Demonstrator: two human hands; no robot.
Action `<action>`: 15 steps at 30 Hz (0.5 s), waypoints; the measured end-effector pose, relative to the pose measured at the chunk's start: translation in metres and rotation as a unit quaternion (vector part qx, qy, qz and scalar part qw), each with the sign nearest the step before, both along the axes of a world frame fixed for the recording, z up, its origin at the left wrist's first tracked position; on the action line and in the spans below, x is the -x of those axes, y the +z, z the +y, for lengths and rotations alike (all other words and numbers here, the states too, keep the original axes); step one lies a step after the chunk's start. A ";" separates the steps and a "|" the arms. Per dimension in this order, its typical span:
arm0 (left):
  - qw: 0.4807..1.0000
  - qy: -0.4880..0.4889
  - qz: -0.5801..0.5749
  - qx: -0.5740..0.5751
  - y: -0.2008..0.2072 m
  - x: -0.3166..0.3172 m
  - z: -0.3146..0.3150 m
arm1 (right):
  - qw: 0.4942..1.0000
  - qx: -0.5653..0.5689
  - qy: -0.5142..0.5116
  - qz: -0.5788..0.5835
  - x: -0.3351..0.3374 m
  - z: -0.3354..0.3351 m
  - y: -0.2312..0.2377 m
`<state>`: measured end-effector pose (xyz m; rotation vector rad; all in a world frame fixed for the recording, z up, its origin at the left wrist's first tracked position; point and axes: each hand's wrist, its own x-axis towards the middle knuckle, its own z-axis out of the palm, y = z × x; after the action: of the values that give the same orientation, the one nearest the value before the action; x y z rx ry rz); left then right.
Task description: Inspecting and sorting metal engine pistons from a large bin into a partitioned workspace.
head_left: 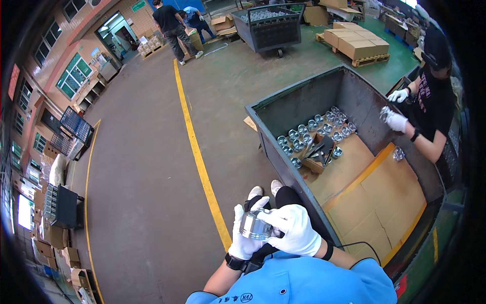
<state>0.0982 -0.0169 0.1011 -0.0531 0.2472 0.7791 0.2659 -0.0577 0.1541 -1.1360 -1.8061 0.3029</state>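
A silver engine piston (254, 226) with ring grooves round its side is held in front of my body. My left hand (242, 243), in a white glove, wraps its left side with the thumb up. From the right, my gloved right hand (296, 228) grips the same piston, its fingers over the top and side. The underside is hidden by my hands. To my right stands a large dark metal bin (298, 175). On cardboard in its far part sit several similar pistons (309, 138), around a small open carton (318, 164) of dark pieces.
Across the bin a co-worker (430, 96) in white gloves holds a piston (387, 114); another piston (398, 154) lies near them. Cardboard sheets (374, 218) line the bin. Beyond are a wheeled cart (271, 33) and boxes on a pallet (354, 43). A yellow floor line (195, 147) runs left of me.
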 end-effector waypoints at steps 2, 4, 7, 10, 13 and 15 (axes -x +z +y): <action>1.000 -0.002 -0.019 -0.003 -0.004 0.002 -0.001 | 0.999 -0.010 -0.010 -0.035 0.003 0.001 -0.001; 0.999 0.024 -0.002 0.034 0.008 -0.002 -0.002 | 0.999 -0.024 -0.021 -0.033 0.007 0.006 0.000; 0.997 0.056 -0.052 0.007 0.013 0.000 -0.006 | 0.998 -0.020 -0.032 -0.051 0.009 0.008 -0.001; 0.996 0.079 0.007 -0.050 0.009 0.007 -0.006 | 0.999 -0.024 -0.013 -0.036 0.008 0.013 -0.002; 0.987 0.103 0.086 -0.084 0.014 0.010 -0.009 | 1.000 -0.009 0.007 -0.001 0.008 0.016 -0.009; 0.972 0.123 0.169 -0.105 0.015 0.012 -0.011 | 1.000 0.015 0.018 0.015 0.009 0.015 -0.009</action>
<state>0.0865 -0.0277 0.1165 0.2560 0.4864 1.0570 0.2568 -0.0430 0.1455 -1.1150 -1.8034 0.3687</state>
